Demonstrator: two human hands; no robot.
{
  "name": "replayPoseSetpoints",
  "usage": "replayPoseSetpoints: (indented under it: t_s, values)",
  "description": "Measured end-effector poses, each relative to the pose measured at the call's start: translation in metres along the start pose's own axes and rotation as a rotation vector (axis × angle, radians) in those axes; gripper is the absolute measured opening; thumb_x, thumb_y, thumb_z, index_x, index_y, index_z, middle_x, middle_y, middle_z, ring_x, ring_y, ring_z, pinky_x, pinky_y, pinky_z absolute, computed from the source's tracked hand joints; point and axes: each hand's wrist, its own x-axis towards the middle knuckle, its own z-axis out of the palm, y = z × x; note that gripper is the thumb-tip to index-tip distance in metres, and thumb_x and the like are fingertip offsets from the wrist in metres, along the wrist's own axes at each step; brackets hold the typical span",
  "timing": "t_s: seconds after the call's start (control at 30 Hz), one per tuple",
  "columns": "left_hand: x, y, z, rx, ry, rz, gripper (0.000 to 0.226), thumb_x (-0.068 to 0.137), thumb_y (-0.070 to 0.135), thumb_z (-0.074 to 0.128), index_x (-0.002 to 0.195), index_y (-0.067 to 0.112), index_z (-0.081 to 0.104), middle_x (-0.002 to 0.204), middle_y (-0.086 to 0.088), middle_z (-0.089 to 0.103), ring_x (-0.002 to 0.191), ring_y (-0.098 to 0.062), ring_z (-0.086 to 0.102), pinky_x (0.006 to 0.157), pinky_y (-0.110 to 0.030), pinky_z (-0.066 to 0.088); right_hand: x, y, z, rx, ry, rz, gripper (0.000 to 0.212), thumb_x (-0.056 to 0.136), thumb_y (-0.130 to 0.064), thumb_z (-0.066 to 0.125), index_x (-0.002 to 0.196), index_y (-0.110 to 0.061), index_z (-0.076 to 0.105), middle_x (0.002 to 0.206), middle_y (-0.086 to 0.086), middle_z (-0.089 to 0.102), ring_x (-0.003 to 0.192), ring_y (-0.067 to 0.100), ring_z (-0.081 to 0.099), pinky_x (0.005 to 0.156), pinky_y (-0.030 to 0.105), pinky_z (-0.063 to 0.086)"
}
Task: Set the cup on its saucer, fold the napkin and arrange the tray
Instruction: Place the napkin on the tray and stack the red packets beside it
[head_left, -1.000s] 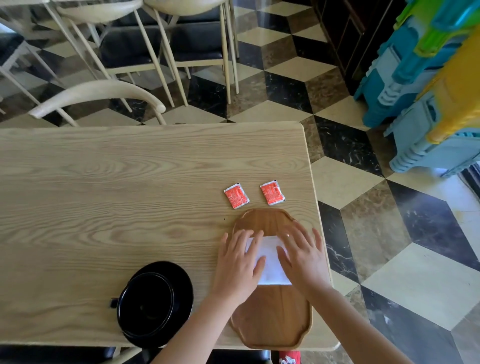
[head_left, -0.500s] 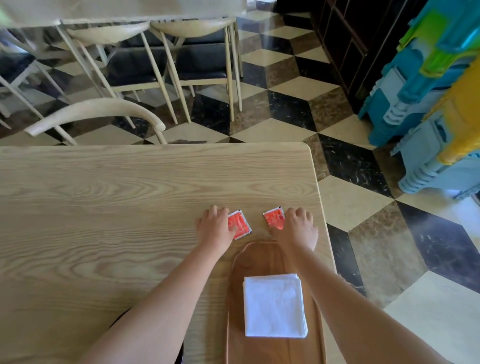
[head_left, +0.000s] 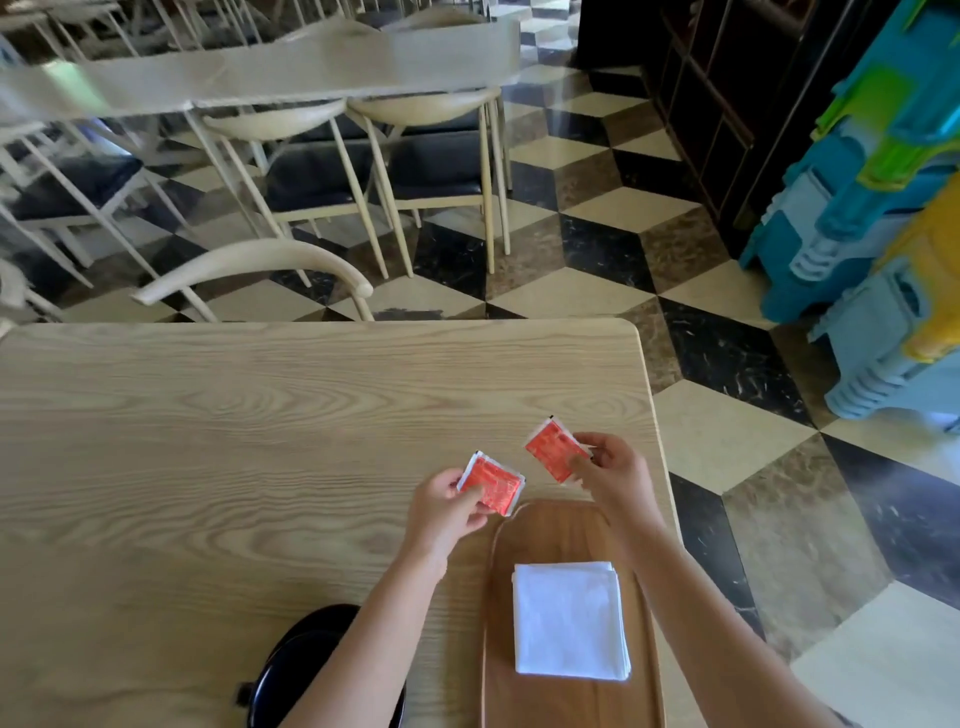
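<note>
Two red packets are held up just past the far end of the tray (head_left: 571, 530), one in each hand. The left hand (head_left: 441, 512) pinches the left packet (head_left: 491, 483) between thumb and fingers, its near corner reaching over the tray's rim. The right hand (head_left: 613, 475) pinches the right packet (head_left: 553, 449) the same way, tilted, with one corner pointing away from the person. The two packets are near each other but apart.

The wooden tray lies on the table (head_left: 260, 441) near its right edge, its long side running toward the person. The napkin (head_left: 569, 621), white and folded into a square stack, lies flat on the tray between the forearms. To the left of the tray, at the near table edge, sits the black cup (head_left: 280, 675) on a black saucer (head_left: 317, 618), both largely hidden under the left forearm; a small handle shows on the left side.

Beyond the table stand pale chairs (head_left: 249, 265) on a checkered floor (head_left: 727, 431), and stacked blue plastic stools (head_left: 857, 249) fill the right side.
</note>
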Motion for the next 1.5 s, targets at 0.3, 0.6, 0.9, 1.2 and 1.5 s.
replayPoseSetpoints:
  t_s: [0.3, 0.6, 0.9, 1.2, 1.5]
  values:
    - [-0.137, 0.068, -0.033, -0.174, -0.101, 0.271, 0.034, 0.094, 0.016, 0.047, 0.073, 0.025, 0.072, 0.074, -0.001, 0.074, 0.073, -0.016, 0.071, 0.06, -0.025, 0.056, -0.126, -0.089, -0.014, -0.044, -0.192, -0.221, 0.023, 0.078, -0.005, 0.066, 0.085, -0.027, 0.07, 0.075, -0.003, 0.073, 0.072, 0.014, 0.068, 0.07, 0.032, 0.054]
    - [-0.189, 0.076, -0.055, 0.019, -0.073, 0.56, 0.025, 0.088, 0.004, 0.057, 0.086, 0.025, 0.071, 0.083, 0.002, 0.075, 0.077, -0.014, 0.071, 0.062, -0.021, 0.056, -0.174, -0.121, -0.022, -0.082, -0.263, -0.354, 0.027, 0.079, -0.02, 0.071, 0.1, -0.035, 0.062, 0.1, -0.01, 0.064, 0.082, 0.008, 0.065, 0.07, 0.027, 0.055]
    - [-0.206, 0.072, -0.064, 0.032, -0.066, 0.494, 0.019, 0.086, 0.008, 0.059, 0.091, 0.023, 0.069, 0.083, -0.001, 0.074, 0.078, -0.01, 0.069, 0.065, -0.02, 0.054, -0.196, -0.115, -0.012, 0.056, -0.268, -0.297, 0.016, 0.084, 0.001, 0.06, 0.077, -0.011, 0.067, 0.069, 0.009, 0.072, 0.064, 0.02, 0.069, 0.056, 0.027, 0.056]
    - [-0.217, 0.077, -0.086, -0.541, -0.202, -0.041, 0.064, 0.065, 0.064, 0.059, 0.072, 0.003, 0.073, 0.07, -0.015, 0.072, 0.049, -0.021, 0.064, 0.038, -0.02, 0.047, -0.205, -0.12, -0.006, -0.4, 0.291, -1.071, 0.016, 0.079, 0.0, 0.064, 0.078, -0.016, 0.067, 0.079, -0.003, 0.066, 0.07, 0.013, 0.059, 0.052, 0.03, 0.048]
    - [-0.225, 0.082, -0.086, -0.373, 0.006, 0.398, 0.016, 0.081, 0.01, 0.066, 0.068, 0.017, 0.074, 0.07, -0.001, 0.072, 0.062, -0.011, 0.065, 0.053, -0.019, 0.053, -0.212, -0.109, -0.002, -0.335, 0.064, -1.184, 0.036, 0.074, -0.007, 0.051, 0.107, -0.013, 0.064, 0.115, 0.0, 0.057, 0.106, 0.013, 0.052, 0.083, 0.031, 0.047]
